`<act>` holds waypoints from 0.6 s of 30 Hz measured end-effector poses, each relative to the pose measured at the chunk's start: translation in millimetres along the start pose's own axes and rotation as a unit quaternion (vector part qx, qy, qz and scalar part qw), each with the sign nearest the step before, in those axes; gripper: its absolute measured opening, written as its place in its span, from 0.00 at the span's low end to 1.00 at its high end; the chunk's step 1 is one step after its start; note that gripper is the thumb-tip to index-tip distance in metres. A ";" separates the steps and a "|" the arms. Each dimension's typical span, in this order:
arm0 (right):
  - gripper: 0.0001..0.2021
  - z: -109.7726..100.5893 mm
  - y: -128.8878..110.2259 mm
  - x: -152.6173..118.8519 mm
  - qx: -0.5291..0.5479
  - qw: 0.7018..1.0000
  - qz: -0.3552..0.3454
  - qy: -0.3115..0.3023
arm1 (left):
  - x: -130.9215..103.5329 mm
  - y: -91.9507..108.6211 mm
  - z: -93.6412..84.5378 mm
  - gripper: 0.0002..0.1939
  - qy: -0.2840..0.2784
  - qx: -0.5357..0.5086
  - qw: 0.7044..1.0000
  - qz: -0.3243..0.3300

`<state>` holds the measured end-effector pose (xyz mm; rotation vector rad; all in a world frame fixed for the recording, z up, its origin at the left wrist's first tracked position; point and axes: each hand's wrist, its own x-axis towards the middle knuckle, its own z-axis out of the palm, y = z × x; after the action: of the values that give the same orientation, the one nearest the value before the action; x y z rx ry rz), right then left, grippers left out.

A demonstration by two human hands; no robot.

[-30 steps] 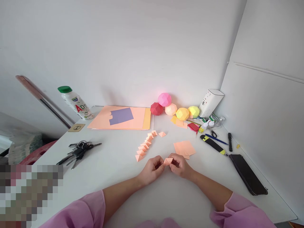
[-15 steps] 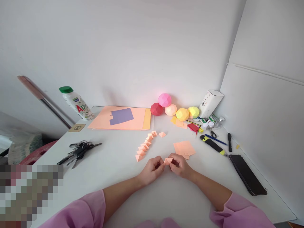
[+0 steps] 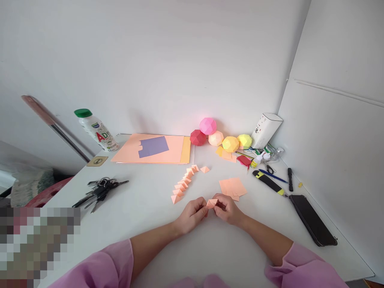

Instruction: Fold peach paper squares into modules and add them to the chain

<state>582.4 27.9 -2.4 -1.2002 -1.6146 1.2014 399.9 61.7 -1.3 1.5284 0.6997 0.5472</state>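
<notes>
Between my hands, just above the table, is a small folded peach paper piece point(image 3: 212, 203). My left hand point(image 3: 193, 215) pinches its left side with curled fingers and thumb. On the other side my right hand point(image 3: 228, 209) grips its right edge, fingers bent. The fingertips hide parts of the piece. Beyond my left hand runs a slanting row of folded peach paper pieces point(image 3: 183, 185), and one more folded piece point(image 3: 205, 169) lies apart at the row's far end. Flat peach paper squares point(image 3: 233, 187) lie overlapped just past my right hand.
Peach sheets point(image 3: 126, 154) with a purple paper point(image 3: 154, 147) lie at the back left, near a bottle point(image 3: 97, 130). Keys point(image 3: 100, 192) rest at left. Several faceted paper balls point(image 3: 231, 144) line the wall. A cutter point(image 3: 268, 182), a glue bottle point(image 3: 256, 160) and a black case point(image 3: 313, 220) are at right.
Both hands stay almost in place. The folded paper piece has shifted very slightly left between my fingers; nothing else on the table has moved.
</notes>
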 end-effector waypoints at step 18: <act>0.11 2.5 11.8 0.0 -0.162 0.956 -0.236 0.065 | 2.1 -0.5 -0.7 0.16 -0.001 -0.009 1.000 0.003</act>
<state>582.8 28.6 -14.5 -0.9785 -1.9043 0.5604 400.8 63.7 -1.9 1.5154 0.6870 0.5552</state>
